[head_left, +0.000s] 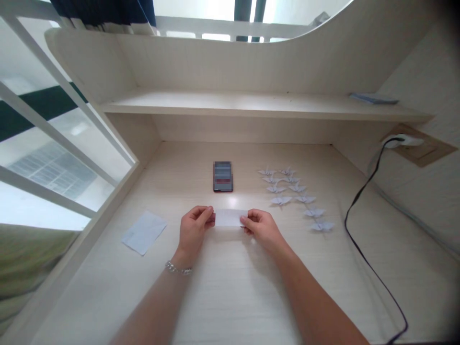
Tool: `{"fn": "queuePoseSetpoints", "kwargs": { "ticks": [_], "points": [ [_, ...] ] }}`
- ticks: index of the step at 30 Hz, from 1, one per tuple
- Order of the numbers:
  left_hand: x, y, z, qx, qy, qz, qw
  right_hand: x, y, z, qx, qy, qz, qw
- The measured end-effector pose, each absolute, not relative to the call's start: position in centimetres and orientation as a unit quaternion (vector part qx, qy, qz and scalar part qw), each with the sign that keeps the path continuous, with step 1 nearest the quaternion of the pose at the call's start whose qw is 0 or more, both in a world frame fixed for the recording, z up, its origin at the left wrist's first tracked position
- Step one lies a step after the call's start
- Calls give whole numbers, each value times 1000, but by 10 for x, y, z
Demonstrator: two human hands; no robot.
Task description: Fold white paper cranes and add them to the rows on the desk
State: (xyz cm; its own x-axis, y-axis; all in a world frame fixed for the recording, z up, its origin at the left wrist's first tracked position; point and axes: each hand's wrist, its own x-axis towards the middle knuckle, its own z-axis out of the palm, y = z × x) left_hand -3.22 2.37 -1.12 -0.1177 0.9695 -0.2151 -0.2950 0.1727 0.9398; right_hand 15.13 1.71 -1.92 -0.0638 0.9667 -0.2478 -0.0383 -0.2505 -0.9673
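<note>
- Both hands at work here: the left hand (194,227) and the right hand (264,227) have fingers closed in a pinch, thumbs on top, gripping opposite ends of one white paper piece (229,218).
- That paper sits just nearer the person than the phone (223,176), stretched level between the two hands – whether it touches the desk (230,287), I cannot tell.
- A silvery bracelet (178,270) circles the left wrist, nearer the person than the phone and to its left.
- Look right of the phone: folded white paper cranes (281,200) in two ragged rows, the line running on toward the person.
- Over to the phone's left, and nearer the person, loose white paper (143,233) lies flat, set at a slant.
- Well right of the phone, a black cable (356,197) snakes down from a white plug (409,140) at the wall.
- Beyond the phone – a pale shelf (223,101), with a flat bluish item (373,98) resting toward its right end.
</note>
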Motion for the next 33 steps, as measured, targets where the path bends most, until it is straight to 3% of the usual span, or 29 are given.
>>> {"fn": "queuePoseSetpoints", "kwargs": {
  "ticks": [9,15,21,27,33],
  "points": [
    [-36,22,0,384,474,439,660,151,12,-13,-519,-506,580,371],
    [-35,22,0,542,490,350,586,151,13,-13,-522,-531,546,383],
    [-33,28,-2,558,473,343,589,148,13,-14,-548,-532,502,406],
    [-25,31,1,557,483,368,566,150,14,-8,-527,-435,584,438],
    [-21,26,-7,559,479,375,563,162,16,5,-499,-468,622,382]
  ]
}}
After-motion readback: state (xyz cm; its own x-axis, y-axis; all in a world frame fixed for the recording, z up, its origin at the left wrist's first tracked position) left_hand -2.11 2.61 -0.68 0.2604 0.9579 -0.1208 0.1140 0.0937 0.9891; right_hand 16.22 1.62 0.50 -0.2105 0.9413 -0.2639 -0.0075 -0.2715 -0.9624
